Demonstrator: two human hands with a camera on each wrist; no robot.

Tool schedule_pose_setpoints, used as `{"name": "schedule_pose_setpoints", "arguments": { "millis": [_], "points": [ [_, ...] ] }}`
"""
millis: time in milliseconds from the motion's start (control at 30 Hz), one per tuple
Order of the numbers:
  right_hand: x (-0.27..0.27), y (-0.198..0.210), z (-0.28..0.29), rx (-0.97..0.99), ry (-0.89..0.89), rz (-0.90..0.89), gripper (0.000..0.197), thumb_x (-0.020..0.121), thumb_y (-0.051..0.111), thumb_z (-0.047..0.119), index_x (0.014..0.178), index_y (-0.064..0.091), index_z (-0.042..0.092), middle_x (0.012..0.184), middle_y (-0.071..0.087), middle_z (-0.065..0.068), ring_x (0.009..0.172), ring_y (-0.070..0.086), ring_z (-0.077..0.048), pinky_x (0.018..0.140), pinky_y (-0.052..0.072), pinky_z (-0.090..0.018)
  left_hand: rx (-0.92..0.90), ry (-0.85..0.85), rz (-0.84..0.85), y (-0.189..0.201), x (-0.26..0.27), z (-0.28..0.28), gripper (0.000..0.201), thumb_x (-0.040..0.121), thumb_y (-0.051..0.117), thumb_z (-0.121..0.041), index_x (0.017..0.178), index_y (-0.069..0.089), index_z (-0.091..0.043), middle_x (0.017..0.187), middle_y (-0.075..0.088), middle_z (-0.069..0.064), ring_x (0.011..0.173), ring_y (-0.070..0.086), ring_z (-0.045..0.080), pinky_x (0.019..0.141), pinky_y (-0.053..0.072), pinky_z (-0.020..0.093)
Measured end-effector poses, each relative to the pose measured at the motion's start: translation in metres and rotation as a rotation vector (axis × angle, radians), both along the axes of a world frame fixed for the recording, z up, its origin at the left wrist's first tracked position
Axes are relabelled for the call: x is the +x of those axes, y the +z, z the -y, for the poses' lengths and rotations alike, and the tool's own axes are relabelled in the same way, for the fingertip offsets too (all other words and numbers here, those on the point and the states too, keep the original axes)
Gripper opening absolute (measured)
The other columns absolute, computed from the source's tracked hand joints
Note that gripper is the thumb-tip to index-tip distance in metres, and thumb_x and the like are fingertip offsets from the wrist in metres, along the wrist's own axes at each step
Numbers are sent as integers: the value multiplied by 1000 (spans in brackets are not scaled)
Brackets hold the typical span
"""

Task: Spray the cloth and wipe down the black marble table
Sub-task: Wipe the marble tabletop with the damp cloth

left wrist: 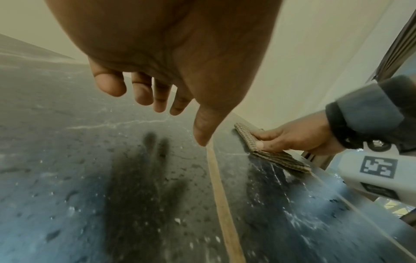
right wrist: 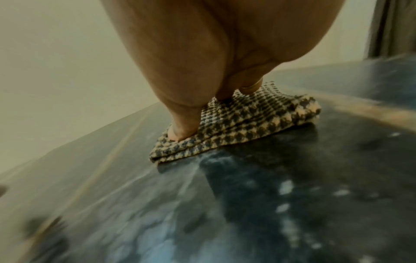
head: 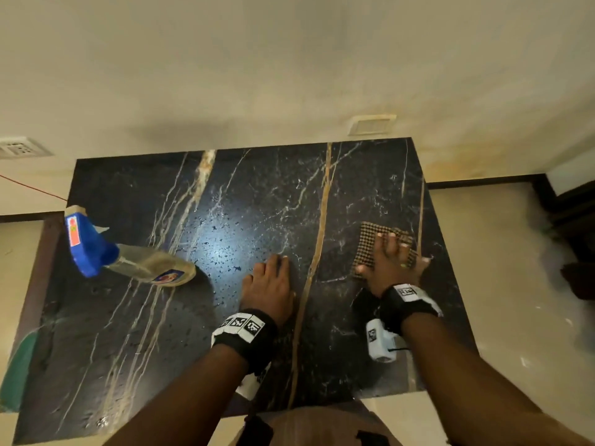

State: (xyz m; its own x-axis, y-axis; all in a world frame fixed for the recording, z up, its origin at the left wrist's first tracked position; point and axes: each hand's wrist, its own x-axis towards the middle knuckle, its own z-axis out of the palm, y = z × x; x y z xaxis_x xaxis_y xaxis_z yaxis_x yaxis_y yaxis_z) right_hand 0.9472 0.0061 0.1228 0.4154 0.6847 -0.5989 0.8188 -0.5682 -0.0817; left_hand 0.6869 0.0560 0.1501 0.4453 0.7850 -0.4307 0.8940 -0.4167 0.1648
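A folded checked brown cloth (head: 370, 235) lies flat on the right side of the black marble table (head: 257, 204). My right hand (head: 391, 255) presses down on the cloth (right wrist: 236, 121) with spread straight fingers. My left hand (head: 272, 281) hovers just over the table's middle, fingers loose and holding nothing; the left wrist view shows the left hand (left wrist: 157, 85) above its own shadow on the table (left wrist: 67, 160), with the cloth (left wrist: 265, 153) to the right. A spray bottle (head: 128, 252) with a blue trigger head stands at the left of the table.
The tabletop is wet with droplets around the middle. A cream wall (head: 289, 75) with a socket plate (head: 372, 124) runs along the far edge. Something green (head: 19, 362) sits off the table's left edge. Pale floor (head: 515, 284) lies to the right.
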Motion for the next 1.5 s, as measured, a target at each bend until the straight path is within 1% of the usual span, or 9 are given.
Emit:
{"name": "schedule_pose_setpoints", "arguments": {
  "millis": [133,233,533,667,867,1100,1200,1367,1500],
  "points": [
    [-87,-4,-52,95,291,-93,84,96,48,55,157,-7,37,166,-19,6,153,-14,-29,111,-19,-69,32,11,-9,-2,3,-18,69,97,44,-43,154,15,-18,160,16,5,137,29,28,106,34,46],
    [-100,-7,-71,95,385,-80,82,95,45,59,157,-6,39,166,-17,10,154,-11,-22,109,-25,-66,49,10,-12,-2,9,-29,64,98,38,-48,152,17,-20,159,17,4,135,31,27,104,34,47],
    [69,-3,-84,1,-26,19,85,95,43,64,156,-11,38,166,-20,3,154,-12,-29,110,-10,-77,39,46,9,-7,36,-74,78,90,54,-54,151,18,-21,157,20,6,136,30,30,107,34,48],
    [18,-6,-120,58,46,-21,80,98,42,58,156,-9,39,166,-21,0,152,-14,-35,109,-15,-76,54,81,-9,-6,40,-97,72,92,55,-47,150,23,-21,159,17,7,137,30,31,106,35,49],
    [-58,-10,-183,96,340,-89,81,95,46,60,156,-4,42,167,-17,7,153,-13,-29,109,-22,-69,109,157,-12,-17,47,-120,61,95,46,-42,149,25,-21,162,7,7,132,34,32,101,39,52],
    [77,-10,-191,95,120,-4,88,93,42,70,157,-10,39,165,-22,5,153,-14,-25,107,-16,-76,85,178,62,-12,69,-138,65,90,55,-49,145,30,-24,160,12,6,136,31,32,107,36,52],
    [99,-13,-201,51,85,49,89,92,45,69,157,-7,39,166,-21,2,154,-11,-30,109,-13,-76,89,188,60,-16,70,-145,70,90,57,-50,146,27,-20,159,13,7,136,31,33,107,36,51],
    [30,-13,-241,110,182,-5,81,95,48,58,155,-4,45,166,-21,1,151,-12,-42,111,-15,-72,94,215,33,-24,77,-151,77,87,59,-56,146,27,-18,158,16,7,133,32,32,105,38,49],
    [-34,-12,-271,154,360,-86,80,95,49,57,156,-2,46,166,-22,2,151,-15,-40,108,-22,-70,160,214,51,-29,86,-137,63,88,50,-53,143,37,-23,147,36,6,118,45,30,89,44,45]
  ]
}}
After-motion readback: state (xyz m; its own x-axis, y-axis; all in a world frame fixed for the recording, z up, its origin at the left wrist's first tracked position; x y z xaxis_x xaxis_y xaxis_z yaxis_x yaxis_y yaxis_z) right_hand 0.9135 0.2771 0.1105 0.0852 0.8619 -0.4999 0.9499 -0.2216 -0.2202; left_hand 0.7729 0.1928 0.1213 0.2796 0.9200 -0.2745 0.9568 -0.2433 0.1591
